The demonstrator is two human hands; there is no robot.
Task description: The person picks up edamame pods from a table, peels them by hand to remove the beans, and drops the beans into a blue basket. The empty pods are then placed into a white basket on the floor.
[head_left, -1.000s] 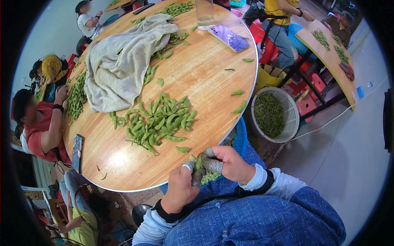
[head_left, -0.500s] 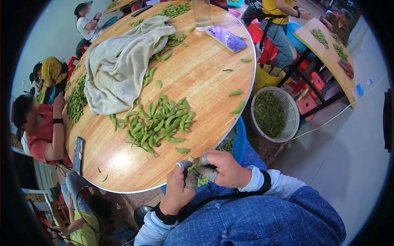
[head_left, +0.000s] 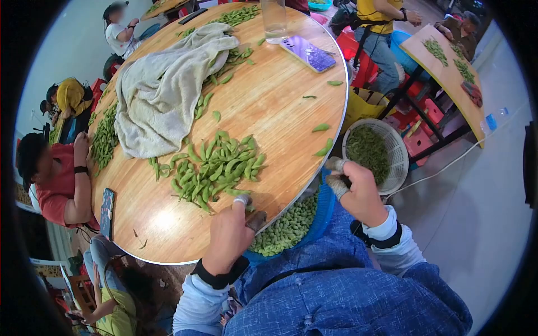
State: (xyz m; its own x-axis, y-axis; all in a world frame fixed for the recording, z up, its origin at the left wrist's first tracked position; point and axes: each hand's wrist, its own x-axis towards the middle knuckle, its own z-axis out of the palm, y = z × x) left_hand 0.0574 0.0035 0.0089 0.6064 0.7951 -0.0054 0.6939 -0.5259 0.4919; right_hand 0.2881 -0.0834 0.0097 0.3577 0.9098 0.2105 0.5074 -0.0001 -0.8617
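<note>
At the near edge of the round table, my left hand (head_left: 231, 231) reaches over an edamame pod (head_left: 250, 208). Its wrapped thumb and forefinger stand apart on either side of that pod. Just beyond lies a heap of edamame pods (head_left: 216, 168). My right hand (head_left: 358, 190) is off the table's right edge, near the white basket (head_left: 404, 162). Its wrapped thumb and finger are a little apart, and I see nothing between them. Below the table edge, between my hands, shelled green beans (head_left: 288, 227) fill a blue basin (head_left: 326, 204).
A grey towel (head_left: 154, 106) covers part of the round wooden table (head_left: 280, 101). On it also stand a clear cup (head_left: 274, 25), a purple phone (head_left: 308, 53) and a dark phone (head_left: 107, 213). A person in a red shirt (head_left: 59, 179) sits at the left. Another table (head_left: 448, 84) is behind right.
My hands have come apart from over the basin. The left went forward to the lone pod on the table; the right swung out towards the white basket. The basin of beans is now uncovered.
</note>
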